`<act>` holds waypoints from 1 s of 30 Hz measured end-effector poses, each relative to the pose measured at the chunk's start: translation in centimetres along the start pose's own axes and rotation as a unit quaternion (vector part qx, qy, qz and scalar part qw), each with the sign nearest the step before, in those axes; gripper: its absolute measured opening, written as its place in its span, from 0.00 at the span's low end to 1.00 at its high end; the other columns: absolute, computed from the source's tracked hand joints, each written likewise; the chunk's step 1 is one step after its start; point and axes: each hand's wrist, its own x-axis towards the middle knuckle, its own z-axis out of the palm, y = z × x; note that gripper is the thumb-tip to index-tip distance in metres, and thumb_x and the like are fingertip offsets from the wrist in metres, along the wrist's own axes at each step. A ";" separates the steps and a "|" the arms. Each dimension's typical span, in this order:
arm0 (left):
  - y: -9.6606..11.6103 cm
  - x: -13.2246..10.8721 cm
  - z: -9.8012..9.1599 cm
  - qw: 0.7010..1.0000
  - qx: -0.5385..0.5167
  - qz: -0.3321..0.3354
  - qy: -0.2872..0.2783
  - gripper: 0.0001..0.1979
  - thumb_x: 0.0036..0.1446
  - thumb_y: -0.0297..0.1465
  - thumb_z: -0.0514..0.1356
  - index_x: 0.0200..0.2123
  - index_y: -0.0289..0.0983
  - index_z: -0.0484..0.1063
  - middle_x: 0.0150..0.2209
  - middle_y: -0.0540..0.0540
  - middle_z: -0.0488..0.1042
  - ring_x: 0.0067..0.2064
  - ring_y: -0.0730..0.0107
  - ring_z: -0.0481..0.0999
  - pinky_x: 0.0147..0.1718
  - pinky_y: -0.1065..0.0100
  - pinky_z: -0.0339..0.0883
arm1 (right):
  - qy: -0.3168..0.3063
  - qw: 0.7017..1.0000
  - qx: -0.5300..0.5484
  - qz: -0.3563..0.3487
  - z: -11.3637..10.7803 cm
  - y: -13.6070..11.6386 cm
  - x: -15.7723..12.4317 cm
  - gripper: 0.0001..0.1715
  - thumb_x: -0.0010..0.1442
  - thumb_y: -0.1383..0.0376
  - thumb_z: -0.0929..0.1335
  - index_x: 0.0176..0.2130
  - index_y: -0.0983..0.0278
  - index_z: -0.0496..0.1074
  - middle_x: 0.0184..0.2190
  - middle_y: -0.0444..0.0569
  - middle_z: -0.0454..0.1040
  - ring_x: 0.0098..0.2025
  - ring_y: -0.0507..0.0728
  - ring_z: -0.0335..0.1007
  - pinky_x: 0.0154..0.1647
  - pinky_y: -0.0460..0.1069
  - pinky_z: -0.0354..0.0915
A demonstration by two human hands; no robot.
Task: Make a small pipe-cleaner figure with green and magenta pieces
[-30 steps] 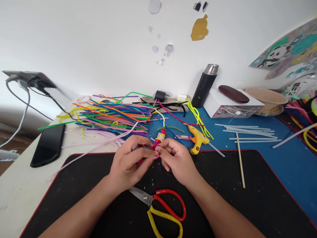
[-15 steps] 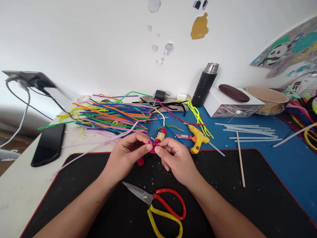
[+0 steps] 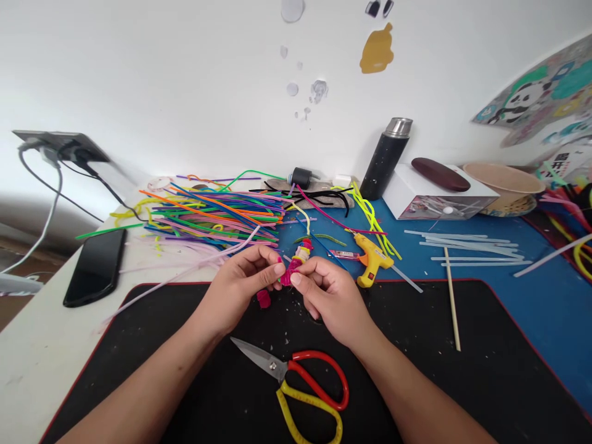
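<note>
Between my two hands is a small pipe cleaner figure [image 3: 302, 253], with a magenta body, a pale and yellow upper part, a red top and a light yellow strand rising from it. My left hand [image 3: 243, 277] pinches the magenta part from the left, where a bit of green shows at the fingertips. From the right, my right hand [image 3: 330, 293] pinches the same magenta part with thumb and forefinger. A magenta piece [image 3: 263, 299] hangs or lies below my left fingers; whether it joins the figure is hidden. Scissors [image 3: 277, 368] with red and yellow handles lie nearer me.
Behind my hands lies a pile of coloured pipe cleaners [image 3: 217, 213]. A yellow glue gun [image 3: 371, 259] and several glue sticks [image 3: 476, 246] are to the right, with a wooden stick [image 3: 453, 308]. A phone [image 3: 95, 268] is left; a black flask [image 3: 388, 157] stands behind.
The whole view has shifted slightly. My left fingertips have drawn a little away from my right ones, and more of the magenta body shows between them.
</note>
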 end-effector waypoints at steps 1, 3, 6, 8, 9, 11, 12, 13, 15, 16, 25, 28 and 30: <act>0.1 0.0 0.1 1.000 -0.011 -0.009 0.000 0.14 0.56 0.39 0.75 0.35 0.38 0.77 0.27 0.50 0.74 0.28 0.70 0.73 0.23 0.72 0.67 | 0.000 1.000 -0.001 -0.001 0.0 0.0 0.0 0.17 0.64 0.52 0.73 0.34 0.61 0.71 0.17 0.34 0.63 0.16 0.47 0.56 0.18 0.45 0.52; 0.2 0.1 0.1 0.999 -0.032 -0.018 -0.001 0.15 0.55 0.38 0.75 0.37 0.37 0.77 0.27 0.51 0.75 0.28 0.70 0.74 0.23 0.72 0.67 | -0.001 1.000 0.002 -0.002 0.0 0.1 0.0 0.18 0.64 0.51 0.74 0.34 0.61 0.71 0.17 0.34 0.63 0.16 0.47 0.56 0.18 0.45 0.52; 0.2 0.1 0.2 0.998 -0.056 -0.023 0.002 0.17 0.54 0.37 0.76 0.42 0.37 0.78 0.28 0.51 0.76 0.28 0.72 0.74 0.27 0.72 0.68 | -0.002 1.000 0.010 -0.001 0.1 0.2 0.0 0.18 0.64 0.51 0.74 0.34 0.61 0.71 0.17 0.34 0.63 0.16 0.47 0.56 0.18 0.44 0.52; 0.1 0.1 0.2 0.997 -0.065 -0.030 0.003 0.18 0.54 0.36 0.76 0.44 0.37 0.78 0.28 0.51 0.76 0.28 0.72 0.74 0.27 0.72 0.67 | -0.002 1.000 0.012 -0.001 0.1 0.2 0.0 0.19 0.64 0.50 0.74 0.34 0.61 0.71 0.17 0.34 0.63 0.16 0.47 0.55 0.18 0.44 0.52; 0.1 0.1 0.3 0.997 -0.069 -0.033 0.002 0.18 0.54 0.36 0.76 0.45 0.37 0.78 0.28 0.51 0.76 0.28 0.72 0.74 0.27 0.72 0.67 | -0.003 1.000 0.012 -0.001 0.1 0.3 0.0 0.19 0.64 0.50 0.74 0.34 0.61 0.71 0.17 0.34 0.62 0.16 0.47 0.55 0.18 0.44 0.52; 0.1 0.1 0.3 0.996 -0.077 -0.035 0.002 0.18 0.54 0.35 0.76 0.45 0.37 0.78 0.28 0.51 0.75 0.28 0.72 0.74 0.27 0.72 0.67 | -0.003 1.000 0.008 -0.003 0.0 0.3 0.0 0.18 0.65 0.51 0.74 0.34 0.61 0.71 0.17 0.34 0.62 0.16 0.47 0.55 0.18 0.44 0.51; 0.1 0.1 0.4 0.996 -0.081 -0.035 0.002 0.17 0.54 0.35 0.76 0.44 0.37 0.78 0.28 0.51 0.75 0.28 0.73 0.74 0.27 0.72 0.67 | -0.004 1.000 0.005 -0.004 0.0 0.2 0.0 0.18 0.65 0.51 0.73 0.34 0.61 0.71 0.17 0.34 0.62 0.16 0.47 0.55 0.18 0.44 0.51; 0.1 0.1 0.4 0.996 -0.086 -0.036 0.002 0.17 0.54 0.35 0.76 0.44 0.37 0.78 0.28 0.52 0.75 0.27 0.73 0.73 0.26 0.73 0.67 | -0.005 1.000 0.003 -0.004 0.0 0.2 0.0 0.18 0.65 0.51 0.73 0.34 0.61 0.71 0.16 0.34 0.62 0.16 0.47 0.55 0.18 0.44 0.51; 0.1 0.1 0.5 0.995 -0.094 -0.043 -0.002 0.17 0.53 0.36 0.76 0.42 0.37 0.78 0.28 0.52 0.74 0.27 0.73 0.73 0.25 0.73 0.66 | -0.005 1.000 0.000 -0.003 0.0 0.2 0.0 0.18 0.65 0.51 0.73 0.34 0.61 0.71 0.16 0.34 0.62 0.16 0.48 0.55 0.19 0.45 0.51; 0.1 0.1 0.6 0.994 -0.095 -0.049 -0.004 0.16 0.53 0.37 0.76 0.41 0.37 0.78 0.27 0.52 0.74 0.27 0.72 0.73 0.23 0.73 0.65 | -0.004 1.000 -0.001 -0.001 0.0 0.2 0.0 0.18 0.65 0.51 0.73 0.34 0.61 0.71 0.16 0.34 0.63 0.16 0.48 0.55 0.18 0.45 0.51; -0.3 -0.1 0.4 0.965 0.180 0.173 0.082 0.07 0.61 0.34 0.70 0.40 0.40 0.78 0.41 0.46 0.77 0.41 0.64 0.77 0.35 0.67 0.74 | 0.022 1.000 -0.012 0.008 -0.1 0.3 0.2 0.21 0.63 0.48 0.74 0.34 0.61 0.70 0.15 0.34 0.60 0.15 0.48 0.54 0.18 0.45 0.51; -0.2 -0.3 0.3 0.911 0.289 0.279 0.096 0.02 0.64 0.30 0.68 0.37 0.41 0.79 0.40 0.45 0.78 0.45 0.61 0.78 0.40 0.65 0.74 | 0.025 1.000 -0.015 0.010 -0.1 0.4 0.3 0.21 0.63 0.47 0.74 0.34 0.61 0.70 0.15 0.34 0.60 0.15 0.48 0.53 0.18 0.45 0.50; -0.2 -0.4 0.2 0.886 0.336 0.307 0.086 0.03 0.66 0.29 0.66 0.36 0.40 0.79 0.40 0.45 0.79 0.46 0.61 0.78 0.45 0.63 0.74 | 0.028 0.999 -0.014 0.009 -0.2 0.4 0.3 0.22 0.63 0.47 0.73 0.34 0.61 0.70 0.16 0.34 0.61 0.15 0.48 0.53 0.18 0.45 0.50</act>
